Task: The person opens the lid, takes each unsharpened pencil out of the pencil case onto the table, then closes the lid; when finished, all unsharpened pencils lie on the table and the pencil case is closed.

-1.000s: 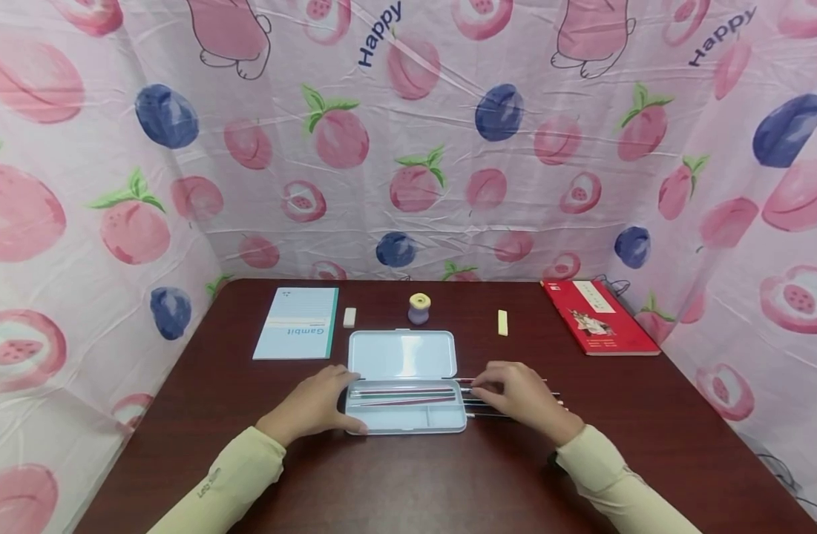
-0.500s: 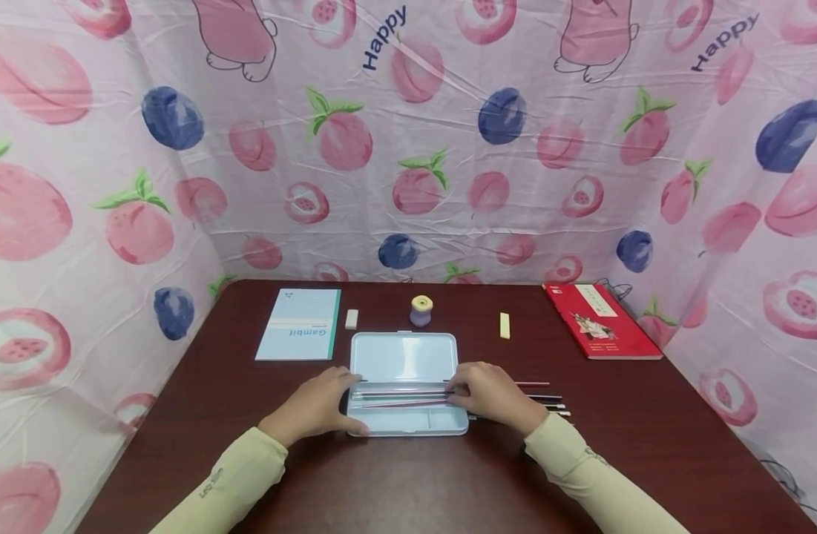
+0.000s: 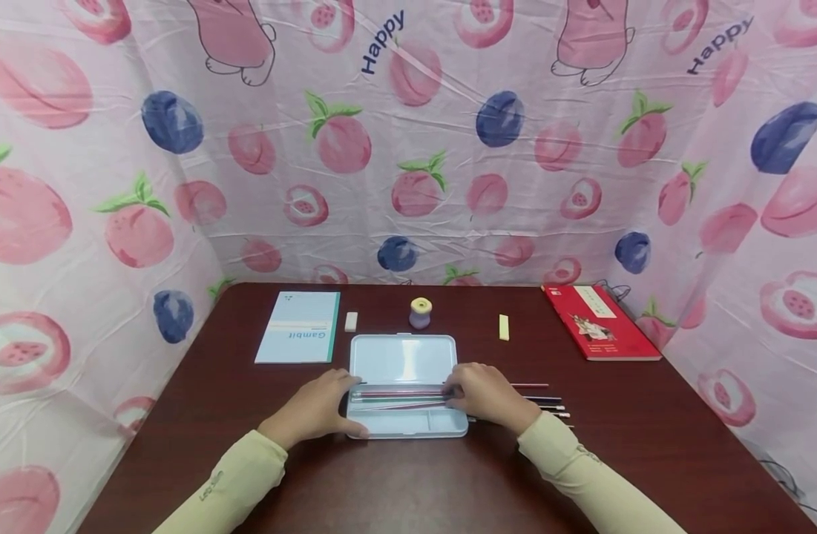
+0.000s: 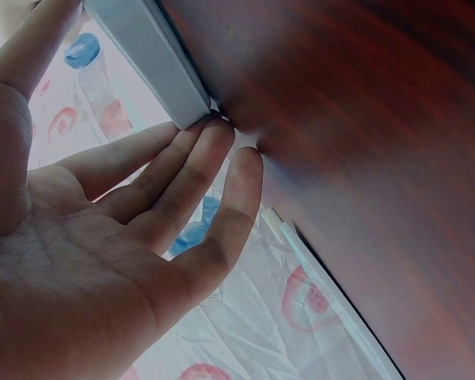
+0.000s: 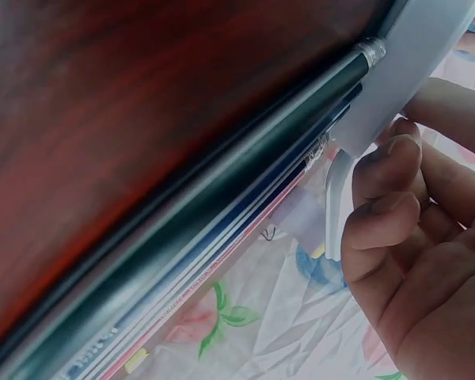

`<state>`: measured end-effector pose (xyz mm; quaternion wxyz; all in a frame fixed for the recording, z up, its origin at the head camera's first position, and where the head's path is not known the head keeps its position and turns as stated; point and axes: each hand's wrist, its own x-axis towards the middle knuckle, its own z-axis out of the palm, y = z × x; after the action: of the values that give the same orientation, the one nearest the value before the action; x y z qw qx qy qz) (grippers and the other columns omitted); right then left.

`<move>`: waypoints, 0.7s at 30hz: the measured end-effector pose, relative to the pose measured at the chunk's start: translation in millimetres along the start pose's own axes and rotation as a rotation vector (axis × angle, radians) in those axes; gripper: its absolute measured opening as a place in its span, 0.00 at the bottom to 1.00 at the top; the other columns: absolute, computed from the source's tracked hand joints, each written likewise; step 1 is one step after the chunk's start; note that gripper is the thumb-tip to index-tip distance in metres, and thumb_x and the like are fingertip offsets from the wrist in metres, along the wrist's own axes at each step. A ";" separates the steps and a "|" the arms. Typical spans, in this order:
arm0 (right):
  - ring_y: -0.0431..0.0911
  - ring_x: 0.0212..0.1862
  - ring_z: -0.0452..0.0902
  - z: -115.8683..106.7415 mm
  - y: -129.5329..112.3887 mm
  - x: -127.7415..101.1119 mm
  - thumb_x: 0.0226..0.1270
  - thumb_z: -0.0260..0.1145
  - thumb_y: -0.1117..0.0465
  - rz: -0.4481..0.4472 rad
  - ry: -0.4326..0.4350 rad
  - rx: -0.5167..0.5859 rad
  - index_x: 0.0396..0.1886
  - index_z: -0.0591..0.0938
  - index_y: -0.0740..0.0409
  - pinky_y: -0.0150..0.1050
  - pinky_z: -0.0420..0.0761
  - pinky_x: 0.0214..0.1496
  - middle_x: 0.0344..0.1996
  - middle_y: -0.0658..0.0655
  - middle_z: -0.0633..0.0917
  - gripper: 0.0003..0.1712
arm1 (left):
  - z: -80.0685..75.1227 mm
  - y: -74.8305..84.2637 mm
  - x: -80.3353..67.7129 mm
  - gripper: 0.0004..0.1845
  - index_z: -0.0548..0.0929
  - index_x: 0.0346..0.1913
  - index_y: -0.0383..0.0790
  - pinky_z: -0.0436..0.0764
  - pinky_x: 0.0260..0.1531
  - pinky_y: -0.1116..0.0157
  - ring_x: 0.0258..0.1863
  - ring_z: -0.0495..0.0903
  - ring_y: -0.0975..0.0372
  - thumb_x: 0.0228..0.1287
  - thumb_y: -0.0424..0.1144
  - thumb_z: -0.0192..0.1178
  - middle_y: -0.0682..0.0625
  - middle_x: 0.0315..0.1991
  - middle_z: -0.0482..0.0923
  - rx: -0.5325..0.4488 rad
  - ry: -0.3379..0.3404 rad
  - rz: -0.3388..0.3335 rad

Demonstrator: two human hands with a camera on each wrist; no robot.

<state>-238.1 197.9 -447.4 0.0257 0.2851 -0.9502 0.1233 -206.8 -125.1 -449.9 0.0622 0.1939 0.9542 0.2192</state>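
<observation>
A pale blue pencil case (image 3: 403, 357) lies open mid-counter (image 3: 408, 475), lid flat behind a shallow tray of pencils (image 3: 398, 397). The left hand (image 3: 317, 408), its grip released, steadies the tray's left end with straight fingers; the right hand (image 3: 483, 393) curls at the right end, grasping a pencil there.

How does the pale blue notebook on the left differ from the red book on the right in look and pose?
The pale blue notebook lies at the table's far left, its edges nearly square to the table edge; the red book lies at the far right, turned at an angle. The notebook's cover is plain with one printed word; the red book carries a white strip and a picture. The red book looks larger. Both lie flat and closed, untouched by either hand.
</observation>
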 end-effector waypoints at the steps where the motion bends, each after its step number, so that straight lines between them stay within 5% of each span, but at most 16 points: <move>1: 0.36 0.28 0.69 0.8 0.3 0.6 0.57 0.84 0.61 -0.001 0.000 -0.009 0.40 0.95 0.52 0.30 0.73 0.31 0.28 0.46 0.85 0.10 | 0.3 -0.4 0.0 0.52 0.79 0.71 0.36 0.79 0.70 0.47 0.64 0.79 0.51 0.46 0.62 0.84 0.40 0.68 0.79 -0.002 -0.001 0.000; 21: 0.37 0.28 0.72 -3.5 -2.1 4.2 0.59 0.83 0.62 -0.007 -0.035 -0.004 0.39 0.94 0.52 0.30 0.76 0.32 0.30 0.48 0.90 0.08 | -0.2 -0.5 -1.0 0.52 0.79 0.71 0.36 0.80 0.69 0.48 0.63 0.79 0.52 0.46 0.61 0.85 0.40 0.68 0.79 -0.003 0.006 0.010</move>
<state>-240.5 194.9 -443.0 0.0098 0.2903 -0.9498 0.1164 -206.0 -126.0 -449.9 0.0586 0.1979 0.9531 0.2212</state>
